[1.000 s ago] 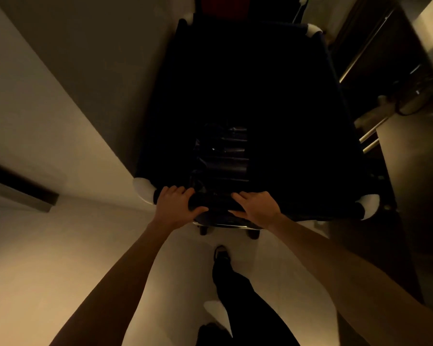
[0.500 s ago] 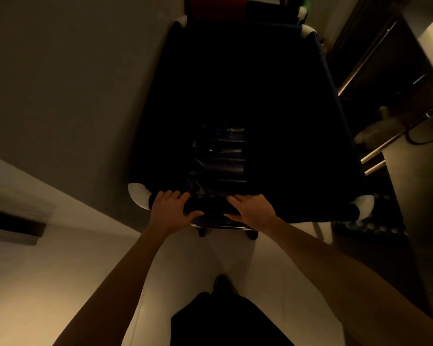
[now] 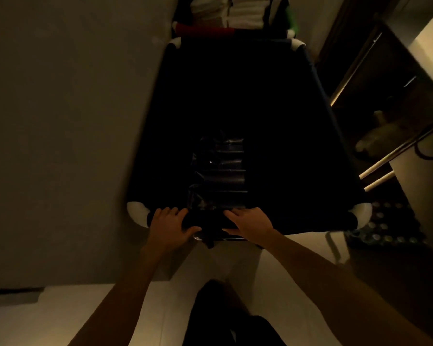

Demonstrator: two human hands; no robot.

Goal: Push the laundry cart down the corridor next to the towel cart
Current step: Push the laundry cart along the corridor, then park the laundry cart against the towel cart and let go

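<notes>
The laundry cart (image 3: 298,171) is a deep dark fabric bin with white corner caps, filling the middle of the head view. Shiny black bags (image 3: 220,171) lie inside near my side. My left hand (image 3: 169,227) grips the near rim bar left of centre. My right hand (image 3: 250,224) grips the same bar just right of centre. Straight beyond the far rim stands the towel cart (image 3: 235,11), with folded white towels and a red handle bar (image 3: 204,29) close to the laundry cart's far edge.
A grey wall (image 3: 60,121) runs close along the left. On the right are dark shelves (image 3: 385,78) with rails and a crate of bottles (image 3: 385,226) on the floor. My dark trouser leg (image 3: 223,318) shows on the pale floor below.
The laundry cart has rolled forward down the corridor with both hands on its bar. The towel cart's red handle and white towels have come into view right at its far rim.
</notes>
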